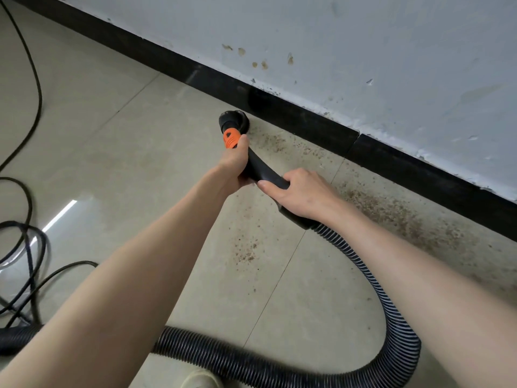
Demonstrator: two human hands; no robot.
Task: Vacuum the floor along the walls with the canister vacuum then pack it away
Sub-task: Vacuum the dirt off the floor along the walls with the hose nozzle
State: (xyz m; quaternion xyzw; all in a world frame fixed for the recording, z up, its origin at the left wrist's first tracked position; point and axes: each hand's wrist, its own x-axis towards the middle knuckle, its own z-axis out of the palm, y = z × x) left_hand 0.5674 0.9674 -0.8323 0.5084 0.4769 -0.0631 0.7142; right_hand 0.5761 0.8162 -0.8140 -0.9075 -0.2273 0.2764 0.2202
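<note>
A black round brush nozzle (234,120) with an orange collar (231,139) touches the tiled floor close to the black skirting board (307,121). My left hand (234,166) grips the curved black handle tube (261,170) just behind the orange collar. My right hand (298,193) grips the same tube lower down, near its cuff. From the cuff a black ribbed hose (391,317) loops down to the right and back left along the bottom. Brown dirt specks (391,208) lie on the floor along the skirting, to the right of the nozzle. The canister itself is out of view.
A black power cable (30,88) runs down the left side and coils in loops (26,247) on the floor. The scuffed white wall (363,51) rises above the skirting. A pale shoe tip (200,379) shows at the bottom edge.
</note>
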